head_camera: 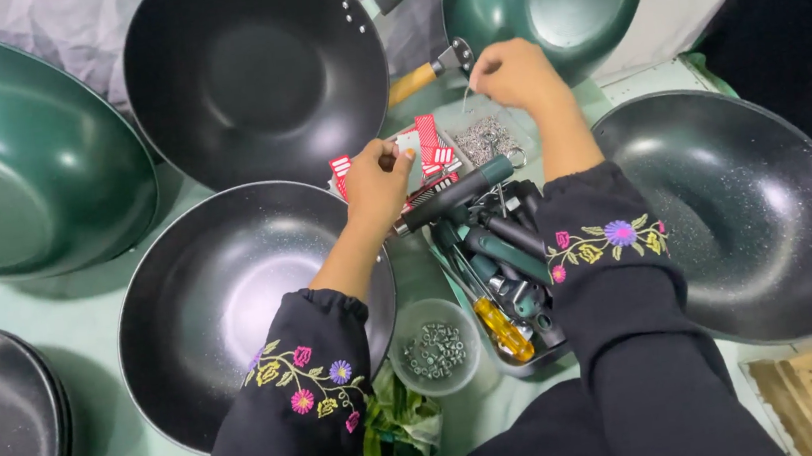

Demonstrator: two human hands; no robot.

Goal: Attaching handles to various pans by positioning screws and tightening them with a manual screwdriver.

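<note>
Head view, looking down at my two hands over a green-covered counter (82, 302) crowded with woks.

Right hand (511, 74) was pinched narrow, thumb and fingertips closed on something thin and silvery, too small to name; it hung just above a clear bag of small metal fasteners (489, 139). Left hand (378, 179) was curled shut at the near edge of a red-and-white packet (430, 145), thumb on top; I could not tell what, if anything, it gripped.

Key relation: the fastener bag lay directly below and slightly toward me from the right hand, and to the right of the left hand. Right hand was plainly the nearer. The packet sat between the two hands, touching the bag's left side.

Nearby: a tool tray (517, 277) with a dark-handled driver (453, 195) lying across it, long axis running left-low to right-high; a yellow-handled screwdriver (502, 328); a clear cup of nuts (434, 348). A black wok (222, 298) lay under my left forearm, another black wok (254, 73) beyond it, a speckled wok (746, 212) to the right.
</note>
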